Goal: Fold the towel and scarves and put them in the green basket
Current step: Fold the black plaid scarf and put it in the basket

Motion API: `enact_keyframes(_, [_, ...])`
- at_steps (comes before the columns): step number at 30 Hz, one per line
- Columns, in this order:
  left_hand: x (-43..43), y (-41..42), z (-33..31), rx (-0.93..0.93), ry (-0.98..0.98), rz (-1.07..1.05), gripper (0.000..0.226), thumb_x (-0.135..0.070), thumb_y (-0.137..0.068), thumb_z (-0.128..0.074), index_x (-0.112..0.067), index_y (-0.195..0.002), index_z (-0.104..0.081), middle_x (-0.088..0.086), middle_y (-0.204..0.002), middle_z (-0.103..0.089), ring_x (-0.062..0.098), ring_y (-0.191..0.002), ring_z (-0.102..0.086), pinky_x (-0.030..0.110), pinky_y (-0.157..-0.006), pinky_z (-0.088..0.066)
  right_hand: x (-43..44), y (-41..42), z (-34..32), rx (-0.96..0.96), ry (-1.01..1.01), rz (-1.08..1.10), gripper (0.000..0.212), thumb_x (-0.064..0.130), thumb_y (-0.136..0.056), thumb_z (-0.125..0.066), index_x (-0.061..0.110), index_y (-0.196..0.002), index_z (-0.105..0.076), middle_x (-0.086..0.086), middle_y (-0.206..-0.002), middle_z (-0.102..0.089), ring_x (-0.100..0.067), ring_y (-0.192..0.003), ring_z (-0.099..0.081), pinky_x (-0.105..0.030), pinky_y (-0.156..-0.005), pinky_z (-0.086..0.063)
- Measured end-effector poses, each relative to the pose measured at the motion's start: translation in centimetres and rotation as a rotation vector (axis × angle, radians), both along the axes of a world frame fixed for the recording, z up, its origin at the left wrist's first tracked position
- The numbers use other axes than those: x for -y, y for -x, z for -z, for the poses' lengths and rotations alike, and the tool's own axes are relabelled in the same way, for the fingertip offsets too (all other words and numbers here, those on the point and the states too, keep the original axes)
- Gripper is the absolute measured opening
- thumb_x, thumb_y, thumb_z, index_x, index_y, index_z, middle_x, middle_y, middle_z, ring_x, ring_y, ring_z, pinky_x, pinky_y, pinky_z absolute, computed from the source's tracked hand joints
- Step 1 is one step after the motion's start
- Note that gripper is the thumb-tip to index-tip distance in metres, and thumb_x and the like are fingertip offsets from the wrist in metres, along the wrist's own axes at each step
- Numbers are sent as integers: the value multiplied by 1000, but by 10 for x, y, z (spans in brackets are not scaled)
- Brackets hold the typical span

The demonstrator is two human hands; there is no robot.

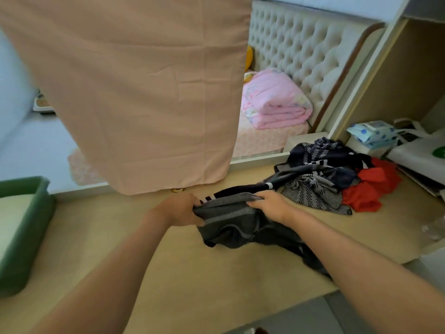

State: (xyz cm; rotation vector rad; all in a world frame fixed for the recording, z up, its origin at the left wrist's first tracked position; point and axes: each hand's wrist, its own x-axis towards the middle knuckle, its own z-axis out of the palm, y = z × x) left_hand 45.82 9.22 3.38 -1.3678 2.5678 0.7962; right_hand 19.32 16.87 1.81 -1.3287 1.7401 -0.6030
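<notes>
A dark grey towel [237, 225] with lighter stripes lies bunched on the beige tabletop [168, 261]. My left hand [181, 209] grips its upper left edge, and my right hand [271, 204] grips the upper edge a little to the right. Behind them sits a heap of scarves: a navy patterned scarf [317, 150], a grey zigzag scarf [310, 191] and a red scarf [370, 186]. The green basket [26, 232] stands at the left edge, with something pale inside it.
A peach curtain [134, 88] hangs over the back of the table. Beyond it are a bed with a folded pink quilt [274, 102] and a tufted headboard. A tissue pack [372, 133] and a white bag [421, 148] sit at the right.
</notes>
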Motion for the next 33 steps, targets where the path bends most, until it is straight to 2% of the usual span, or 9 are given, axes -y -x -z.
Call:
enact_keyframes(4, [-2,-32,-5,-226,42,-160,31,-34,-84,-73,-12,-66,-61,5,-74,-57,20,-71,-55,33,-64,-39,5,-40,-7,140,-11,56,28,30,-102,-51,12,-106,-72,-6,-102,-73,-22,-95,-68,-40,-95,-53])
enact_keyframes(7, [-8,-38,-10,-424,11,-265,34,-29,-87,-70,-21,-56,-59,-4,-53,-54,10,-52,-50,27,-52,-35,6,-49,-11,119,-2,66,30,34,-103,-49,15,-100,-71,-6,-99,-73,-24,-93,-68,-40,-92,-54])
enact_keyframes(13, [-8,-30,-19,-466,-133,-171,16,-32,-86,-75,-30,-71,-67,-16,-61,-66,-1,-59,-63,14,-54,-46,7,-5,-17,-275,127,99,35,46,-99,-49,25,-74,-63,-2,-85,-68,-28,-86,-63,-38,-75,-47])
enact_keyframes(16, [1,-9,-9,-305,-102,-69,12,-31,-86,-71,-20,-92,-72,-3,-87,-72,11,-81,-66,31,-75,-54,2,19,-12,-575,6,76,27,45,-96,-49,25,-89,-64,-4,-95,-67,-29,-91,-61,-39,-76,-50])
enact_keyframes(18, [1,19,0,-248,-34,-1,10,-32,-87,-67,-22,-83,-68,0,-82,-69,15,-76,-62,32,-70,-49,1,24,-5,-702,-38,-9,25,32,-91,-54,24,-113,-63,-6,-115,-63,-31,-110,-58,-42,-91,-49])
enact_keyframes(21, [-6,67,10,-269,40,85,14,-32,-90,-64,-24,-79,-64,-7,-70,-60,13,-68,-53,25,-55,-35,1,18,1,-469,51,-190,71,22,-81,-60,32,-148,-38,4,-147,-42,-21,-133,-41,-41,-113,-35])
enact_keyframes(23, [-8,94,16,-299,64,127,14,-30,-92,-62,-18,-90,-67,-9,-75,-58,13,-72,-52,20,-53,-30,2,14,9,-247,60,-262,78,22,-79,-65,37,-150,-34,14,-145,-42,-9,-122,-47,-31,-106,-40])
enact_keyframes(28, [7,130,30,-409,-95,5,19,-34,-82,-70,-26,-91,-55,-7,-84,-63,18,-83,-61,28,-67,-46,10,39,22,-153,31,-142,14,11,-88,-59,13,-99,-67,-4,-91,-68,-30,-94,-64,-36,-79,-48])
enact_keyframes(33, [10,150,50,-120,-237,143,31,-31,-78,-73,-27,-105,-60,-8,-102,-64,14,-94,-60,29,-79,-47,5,79,2,188,35,222,32,-3,-90,-38,5,-89,-69,-11,-81,-65,-25,-79,-59,-32,-70,-42])
